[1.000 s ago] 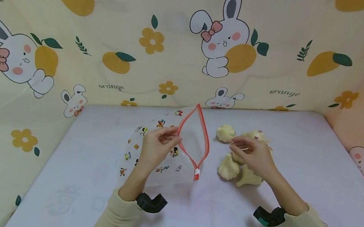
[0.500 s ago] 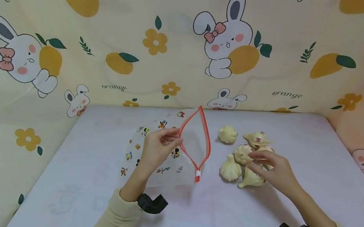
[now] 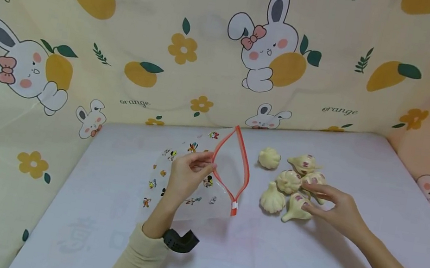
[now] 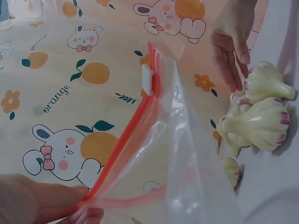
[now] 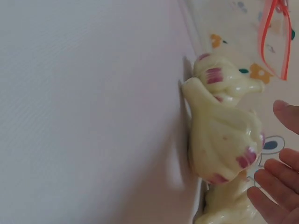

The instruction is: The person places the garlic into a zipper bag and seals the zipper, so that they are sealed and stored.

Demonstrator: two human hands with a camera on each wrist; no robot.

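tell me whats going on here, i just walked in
A person's left hand pinches the orange-red rim of a clear printed bag, which stands open on the side facing some garlic bulbs. The right hand is held out at the bulbs but grips none of them. Six bulbs show on the white table to the right of the bag, and none can be seen inside it.

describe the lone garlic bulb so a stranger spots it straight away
On the white tabletop, find the clear bag with the orange-red rim, pinched by the left hand. In the head view, just right of the bag, toward the patterned backdrop, sits the garlic bulb. It alone stands apart; the other bulbs bunch together.
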